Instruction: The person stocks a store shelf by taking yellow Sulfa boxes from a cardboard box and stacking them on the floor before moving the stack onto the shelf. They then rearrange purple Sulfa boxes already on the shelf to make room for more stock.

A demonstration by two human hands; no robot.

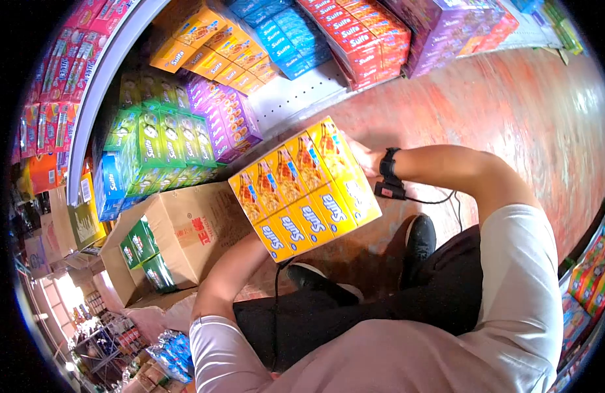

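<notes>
Between my arms is a block of yellow boxes (306,190), printed "Sulfa" with a food-like picture; what is inside cannot be told. My right hand (363,157) grips its right side, most of its fingers hidden behind the block. The left forearm (240,262) reaches to the block's lower left, where the block covers my left hand, which supports it from beneath. A black band with a small device (389,180) and a cable sits on my right wrist. Left of the block stands an open cardboard carton (201,229) holding green boxes (145,252).
A white shelf (293,98) curves along the far side, bearing orange boxes (214,49), blue boxes (283,36), red boxes (361,42), purple boxes (220,121) and green boxes (162,141). The reddish floor (512,111) is scuffed. My dark shoes (420,242) stand below the block.
</notes>
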